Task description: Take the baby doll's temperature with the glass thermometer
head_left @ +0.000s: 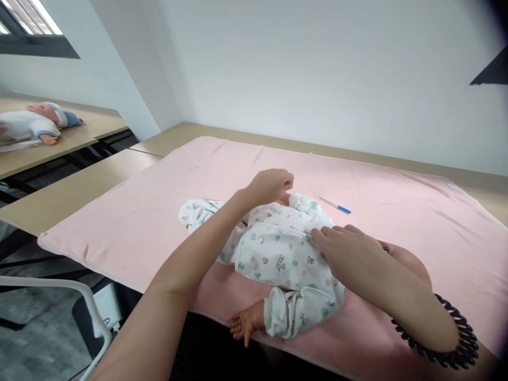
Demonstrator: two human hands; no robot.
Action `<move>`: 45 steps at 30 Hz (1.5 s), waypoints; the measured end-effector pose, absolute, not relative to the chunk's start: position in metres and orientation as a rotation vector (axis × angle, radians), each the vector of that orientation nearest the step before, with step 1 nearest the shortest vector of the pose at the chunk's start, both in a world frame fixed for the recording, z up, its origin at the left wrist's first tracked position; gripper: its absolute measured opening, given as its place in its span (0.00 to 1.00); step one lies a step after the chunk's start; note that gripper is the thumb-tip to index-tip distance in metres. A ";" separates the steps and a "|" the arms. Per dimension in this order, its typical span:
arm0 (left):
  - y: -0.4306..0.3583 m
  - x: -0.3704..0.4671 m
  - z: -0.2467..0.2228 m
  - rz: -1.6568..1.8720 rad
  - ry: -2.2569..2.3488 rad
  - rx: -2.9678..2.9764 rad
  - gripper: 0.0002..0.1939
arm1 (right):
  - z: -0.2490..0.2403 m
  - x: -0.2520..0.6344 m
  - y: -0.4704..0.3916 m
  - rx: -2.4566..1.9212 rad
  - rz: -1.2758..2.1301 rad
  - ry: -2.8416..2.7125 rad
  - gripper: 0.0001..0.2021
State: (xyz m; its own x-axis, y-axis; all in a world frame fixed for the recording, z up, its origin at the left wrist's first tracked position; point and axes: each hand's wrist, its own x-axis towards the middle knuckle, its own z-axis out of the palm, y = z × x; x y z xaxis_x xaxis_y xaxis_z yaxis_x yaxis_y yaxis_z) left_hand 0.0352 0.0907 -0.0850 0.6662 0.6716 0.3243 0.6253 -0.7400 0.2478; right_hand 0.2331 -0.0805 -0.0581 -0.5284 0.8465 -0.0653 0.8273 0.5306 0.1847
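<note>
A pale wooden bench (79, 196) stands against a white wall, covered almost to its edges by a flat pink cloth mat (397, 211). The mat's near edge runs along the bench front, and there is plenty of open pink surface to the left, behind and to the right of the work.

Near that front edge lies a baby doll in a white sleepsuit printed with small coloured shapes (278, 254). One bare doll foot (244, 323) pokes out of a trouser leg and hangs just over the mat's near edge.

The person's left hand (272, 185) is loosely closed, fingers pinched together at the doll's upper end; whether it has cloth in its grip I cannot tell. The right hand (345, 251) lies open and flat, fingertips pressing on the sleepsuit's side.

Just beyond the doll rests a thin white stick with a blue tip (335, 205). On a separate bench far left lies a second doll in white and blue (35, 126).
</note>
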 end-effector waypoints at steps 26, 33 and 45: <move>0.088 0.038 -0.092 0.441 1.046 2.756 0.09 | -0.058 0.231 -0.080 1.442 0.142 2.522 0.17; 0.089 0.033 -0.076 0.891 1.192 2.744 0.12 | -0.056 0.231 -0.080 1.451 0.155 2.576 0.16; 0.088 0.047 -0.098 0.394 1.079 2.778 0.12 | -0.061 0.229 -0.078 1.457 0.119 2.490 0.22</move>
